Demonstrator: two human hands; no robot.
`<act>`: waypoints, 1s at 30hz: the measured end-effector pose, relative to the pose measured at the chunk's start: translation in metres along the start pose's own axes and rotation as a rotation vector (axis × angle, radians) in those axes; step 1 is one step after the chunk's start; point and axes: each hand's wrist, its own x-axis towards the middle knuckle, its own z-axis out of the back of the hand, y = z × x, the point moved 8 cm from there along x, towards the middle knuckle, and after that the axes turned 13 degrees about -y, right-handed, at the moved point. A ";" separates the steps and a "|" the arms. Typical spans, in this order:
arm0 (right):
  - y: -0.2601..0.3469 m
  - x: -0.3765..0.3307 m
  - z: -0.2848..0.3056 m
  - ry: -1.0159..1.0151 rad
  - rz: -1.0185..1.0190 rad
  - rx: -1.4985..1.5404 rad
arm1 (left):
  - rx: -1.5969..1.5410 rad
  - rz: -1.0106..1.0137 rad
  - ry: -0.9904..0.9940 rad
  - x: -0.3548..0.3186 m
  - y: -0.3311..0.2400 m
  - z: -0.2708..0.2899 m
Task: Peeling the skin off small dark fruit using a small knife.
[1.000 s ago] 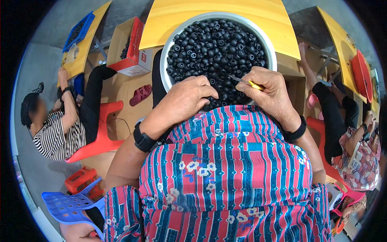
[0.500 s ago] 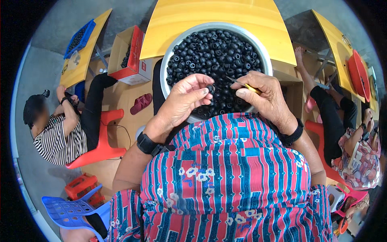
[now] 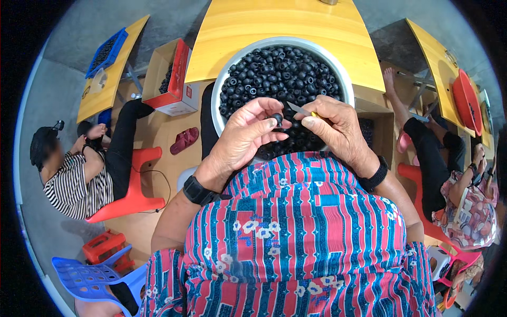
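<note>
A wide metal basin [image 3: 346, 84] full of small round black rubbery-looking pieces [image 3: 274, 68], many with a hole in them, sits in front of me, against the table edge. Over its near part, my left hand [image 3: 244, 131] pinches one black piece [image 3: 277, 118] between thumb and fingers. My right hand [image 3: 340, 129] is closed around a small knife [image 3: 299, 109] with a yellow handle. Its short pointed blade is aimed left and up, a little apart from the held piece. Most of the handle is hidden inside my fist.
A yellow table [image 3: 285, 18] stands beyond the basin. Left of it are an open red-and-white carton [image 3: 185, 98] and red slippers [image 3: 185, 141]. People sit on red stools at both sides, by tables with a blue tray [image 3: 106, 50] and a red basin [image 3: 467, 100].
The knife blade has turned and shows broader now. My left hand's lower fingers have opened out a little, with the black piece more in sight. The whole view has shifted slightly.
</note>
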 end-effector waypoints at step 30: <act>0.004 -0.003 0.001 -0.052 0.121 -0.096 | 0.021 0.024 0.087 0.000 0.023 -0.002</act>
